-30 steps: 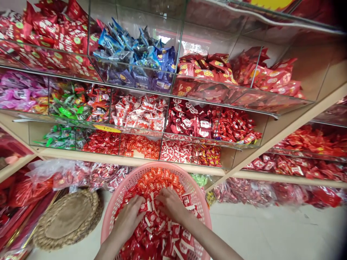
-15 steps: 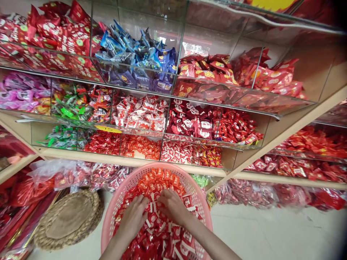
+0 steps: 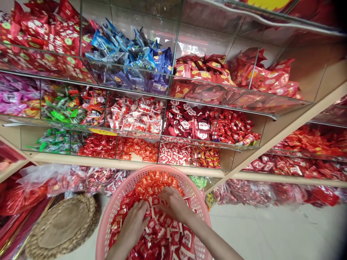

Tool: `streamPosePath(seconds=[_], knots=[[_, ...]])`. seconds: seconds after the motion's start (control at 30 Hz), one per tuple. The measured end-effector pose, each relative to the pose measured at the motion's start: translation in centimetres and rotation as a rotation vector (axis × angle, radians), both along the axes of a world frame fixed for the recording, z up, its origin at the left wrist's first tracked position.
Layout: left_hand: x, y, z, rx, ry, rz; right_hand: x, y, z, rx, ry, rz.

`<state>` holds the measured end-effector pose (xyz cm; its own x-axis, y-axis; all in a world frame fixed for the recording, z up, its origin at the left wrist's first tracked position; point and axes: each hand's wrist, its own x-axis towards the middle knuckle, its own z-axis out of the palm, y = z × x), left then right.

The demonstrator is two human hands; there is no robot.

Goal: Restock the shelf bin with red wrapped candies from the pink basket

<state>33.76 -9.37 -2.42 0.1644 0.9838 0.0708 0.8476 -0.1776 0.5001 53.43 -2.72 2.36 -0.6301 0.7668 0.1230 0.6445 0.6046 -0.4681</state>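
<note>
A pink perforated plastic basket (image 3: 104,220) on the floor holds a heap of wrapped candies (image 3: 162,231). Most wrappers are red with white marks; orange-red candies (image 3: 158,180) lie along the far side. My left hand (image 3: 135,218) rests on the heap left of the middle, its fingers bent and close together. Facing it from the right, my right hand (image 3: 173,203) has its fingers curled down toward the candies. A small gap with red and white wrappers separates the hands. Both sets of fingertips are partly hidden, so anything pinched in them cannot be made out.
Behind the basket rises a wooden shelf (image 3: 130,164) with clear dividers and several compartments of packaged sweets. A round woven mat (image 3: 63,227) lies on the floor at left. Bagged sweets (image 3: 252,193) line the shelf's foot, and pale floor tiles (image 3: 271,231) stretch right.
The view has shifted slightly, moving the basket and mat a little left and down. My hands stay over the same part of the heap, with the fingers shifting slightly.
</note>
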Motion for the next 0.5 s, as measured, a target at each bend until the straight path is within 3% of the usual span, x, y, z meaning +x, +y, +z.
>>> streamPosePath(seconds=[0.17,0.3,0.4,0.5], knots=[[0.5,0.1,0.4,-0.022,-0.003,0.017,2.4,7.5,1.4,0.075,0.078,-0.211],[0.8,0.3,0.6,-0.057,-0.053,0.009,3.9,13.8,1.9,0.087,-0.169,-0.438],[0.8,0.3,0.6,-0.06,-0.117,-0.002,4.2,16.4,1.8,0.076,-0.34,-0.496],[0.7,0.1,0.6,-0.059,-0.163,-0.014,4.1,17.1,1.6,0.056,-0.406,-0.491]])
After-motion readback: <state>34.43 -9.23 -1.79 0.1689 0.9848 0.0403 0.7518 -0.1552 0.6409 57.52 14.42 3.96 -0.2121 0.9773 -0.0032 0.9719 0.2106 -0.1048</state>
